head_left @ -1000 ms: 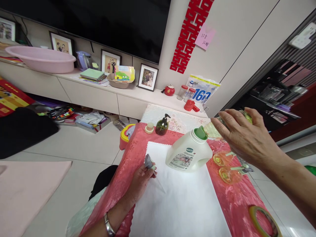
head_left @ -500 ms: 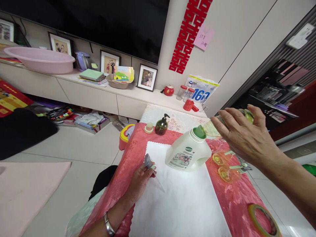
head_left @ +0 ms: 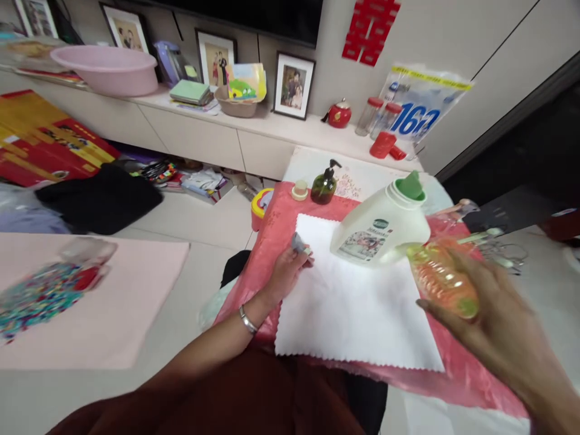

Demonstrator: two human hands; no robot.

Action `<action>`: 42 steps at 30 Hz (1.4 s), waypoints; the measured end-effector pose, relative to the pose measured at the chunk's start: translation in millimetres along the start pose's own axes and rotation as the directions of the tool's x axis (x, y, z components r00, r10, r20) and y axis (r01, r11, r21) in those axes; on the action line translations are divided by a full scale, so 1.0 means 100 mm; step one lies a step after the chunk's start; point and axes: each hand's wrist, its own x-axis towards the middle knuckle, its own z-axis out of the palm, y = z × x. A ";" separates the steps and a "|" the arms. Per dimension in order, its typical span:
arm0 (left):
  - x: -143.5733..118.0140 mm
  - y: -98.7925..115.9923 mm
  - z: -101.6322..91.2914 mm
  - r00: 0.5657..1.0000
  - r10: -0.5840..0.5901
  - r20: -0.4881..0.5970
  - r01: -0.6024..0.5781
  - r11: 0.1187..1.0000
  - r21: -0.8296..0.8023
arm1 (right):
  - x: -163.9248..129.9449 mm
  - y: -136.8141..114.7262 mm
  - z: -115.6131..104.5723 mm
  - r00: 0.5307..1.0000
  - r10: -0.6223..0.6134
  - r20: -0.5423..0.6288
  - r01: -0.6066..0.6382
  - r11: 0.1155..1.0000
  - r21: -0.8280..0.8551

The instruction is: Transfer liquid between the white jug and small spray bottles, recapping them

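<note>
My left hand (head_left: 290, 273) is closed around a grey pump head (head_left: 298, 243) above the left side of the white cloth (head_left: 353, 314). To the right, my right hand (head_left: 493, 302), blurred, grips a clear ribbed bottle (head_left: 441, 278) tilted on its side, with a little yellow-green liquid in it. The red table shows through its wall. Between the hands stands a large white detergent jug (head_left: 378, 232), its green spout (head_left: 410, 186) uncovered. Behind it are a dark green pump bottle (head_left: 323, 187) and a pale cap (head_left: 299, 190).
More pump heads and clear bottles (head_left: 457, 211) stand on the table's right edge. A low cabinet at the back holds a red pot (head_left: 339, 113), glass jars (head_left: 369, 116), photo frames (head_left: 294, 86) and a pink basin (head_left: 106, 69). Colourful small pieces (head_left: 43, 296) lie on a pink sheet at left.
My right hand has brought the bottle down from the jug's mouth to the right side of the cloth. My left hand still holds the pump head. The view has tilted down.
</note>
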 end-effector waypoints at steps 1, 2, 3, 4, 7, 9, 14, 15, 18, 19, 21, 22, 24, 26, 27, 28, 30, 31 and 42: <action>-0.01 0.02 0.01 1.000 -0.006 -0.004 0.006 1.000 -0.007 | -0.16 -0.08 0.16 0.999 0.009 0.035 -0.012 0.998 0.059; -0.04 0.04 0.02 1.000 -0.012 -0.007 0.011 1.000 -0.016 | -0.31 -0.16 0.32 0.998 0.023 0.055 -0.029 0.994 0.104; -0.07 0.07 0.03 1.000 -0.015 -0.009 0.014 0.999 -0.032 | -0.44 -0.25 0.47 0.998 0.031 0.055 -0.038 0.989 0.141; -0.11 0.11 0.05 1.000 -0.022 -0.003 0.022 0.998 -0.062 | -0.56 -0.33 0.60 0.999 0.028 0.028 -0.033 0.984 0.177; -0.25 0.24 0.14 0.999 -0.032 0.016 0.034 0.989 -0.144 | -0.82 -0.56 0.87 0.998 0.040 0.040 -0.047 0.976 0.213; -0.34 0.30 0.18 1.000 -0.026 0.016 0.028 0.984 -0.175 | -0.90 -0.68 0.94 0.997 0.061 0.051 -0.070 0.975 0.210; -0.45 0.32 0.24 0.999 -0.024 -0.021 0.020 0.983 -0.181 | -0.91 -0.89 0.95 0.995 0.092 0.021 -0.095 0.965 0.243; -0.46 0.31 0.24 0.999 -0.025 -0.023 0.021 0.984 -0.176 | -0.89 -0.91 0.95 0.995 0.096 0.018 -0.097 0.963 0.253; -0.50 0.29 0.25 1.000 -0.019 -0.009 0.018 0.988 -0.156 | -0.87 -0.97 0.95 0.995 0.093 0.019 -0.095 0.958 0.269; -0.51 0.29 0.26 1.000 -0.019 -0.005 0.018 0.989 -0.147 | -0.87 -0.99 0.96 0.996 0.089 0.021 -0.091 0.958 0.271; -0.53 0.26 0.27 1.000 -0.022 -0.003 0.022 0.992 -0.125 | -0.86 -1.03 0.97 0.996 0.082 0.026 -0.086 0.957 0.276; -0.54 0.25 0.27 1.000 -0.026 -0.001 0.026 0.993 -0.114 | -0.86 -1.05 0.97 0.997 0.078 0.030 -0.083 0.956 0.280; -0.57 0.20 0.28 0.999 -0.038 0.010 0.039 0.994 -0.098 | -0.86 -1.10 0.98 0.997 0.074 0.037 -0.082 0.954 0.287; -0.59 0.16 0.30 0.998 -0.055 0.035 0.057 0.994 -0.088 | -0.85 -1.15 0.98 0.997 0.072 0.039 -0.080 0.952 0.296; -0.61 0.14 0.31 0.997 -0.064 0.050 0.068 0.994 -0.084 | -0.84 -1.17 0.97 0.997 0.069 0.037 -0.077 0.950 0.302; -0.62 0.12 0.31 0.995 -0.075 0.064 0.080 0.994 -0.079 | -0.83 -1.19 0.97 0.997 0.065 0.034 -0.073 0.949 0.307; -0.65 0.09 0.32 0.992 -0.097 0.086 0.103 0.992 -0.072 | -0.81 -1.23 0.97 0.998 0.055 0.028 -0.061 0.945 0.321; -0.66 0.08 0.32 0.990 -0.105 0.093 0.112 0.991 -0.071 | -0.80 -1.24 0.96 0.998 0.052 0.026 -0.057 0.942 0.331; -0.76 -0.02 0.26 0.979 -0.149 0.138 0.147 0.989 0.025 | -0.80 -1.32 0.95 0.993 0.103 0.050 -0.115 0.878 0.465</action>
